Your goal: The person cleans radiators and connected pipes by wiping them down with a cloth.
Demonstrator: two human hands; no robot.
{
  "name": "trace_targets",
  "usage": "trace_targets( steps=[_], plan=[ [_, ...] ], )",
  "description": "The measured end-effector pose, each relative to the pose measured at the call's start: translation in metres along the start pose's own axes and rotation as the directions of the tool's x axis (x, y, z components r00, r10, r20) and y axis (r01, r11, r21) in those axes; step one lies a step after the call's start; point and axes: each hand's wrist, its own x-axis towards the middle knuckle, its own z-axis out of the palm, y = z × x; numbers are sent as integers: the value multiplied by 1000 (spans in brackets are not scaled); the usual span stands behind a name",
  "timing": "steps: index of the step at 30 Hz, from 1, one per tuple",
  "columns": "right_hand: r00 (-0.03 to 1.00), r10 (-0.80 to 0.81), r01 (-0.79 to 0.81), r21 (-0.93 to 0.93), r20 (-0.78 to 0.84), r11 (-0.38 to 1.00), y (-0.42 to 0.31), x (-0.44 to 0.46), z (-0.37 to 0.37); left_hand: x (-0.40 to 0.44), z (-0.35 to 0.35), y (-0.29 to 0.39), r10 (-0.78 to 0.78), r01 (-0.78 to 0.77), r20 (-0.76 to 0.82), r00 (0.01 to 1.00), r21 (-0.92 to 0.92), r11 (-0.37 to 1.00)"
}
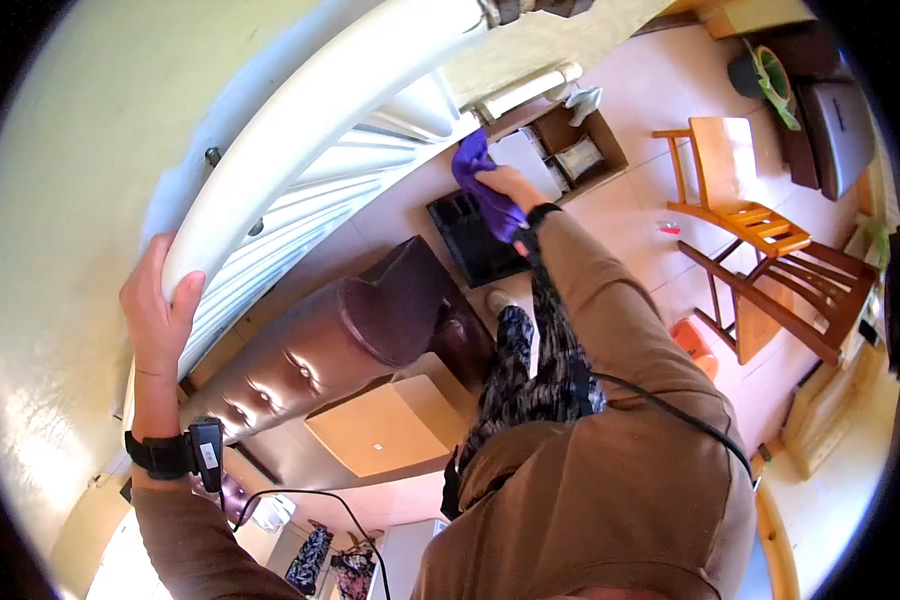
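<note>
My left hand (160, 305) is wrapped round the lower left end of a thick, white rounded rail (320, 110), with the thumb in front and the fingers partly hidden behind it. Below the rail run white slats (320, 190), rather like a radiator. Out in front, my right hand (508, 188) grips a bunched purple cloth (485, 190), part of which hangs below the fingers. The cloth is over a black tray-like box (460, 240) on the floor, beside an open cardboard box (600, 140). Whether the cloth touches either one I cannot tell.
A brown tufted leather sofa (310, 340) stands close below the slats, with a flat tan box (380, 425) beside it. Wooden chairs (730, 190), an orange-red object (695, 345) and a plant pot (770, 75) are at right. A black cable (670, 405) crosses my sleeve.
</note>
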Motion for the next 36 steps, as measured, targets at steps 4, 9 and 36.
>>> trace_targets(
  steps=[4, 9, 36],
  plan=[
    [961, -210, 185, -142, -180, 972, -37, -53, -55, 0, 3, -1, 23, -23, -37, 999, 5, 1000],
    [913, -304, 164, -438, -272, 884, -81, 1, -54, -3, 3, -4, 15, -13, -58, 998, 42, 999],
    [944, 20, -220, 585, 329, 780, -153, -37, 200, 0, 2, 9, 4, -8, -77, 997, -54, 999]
  ],
)
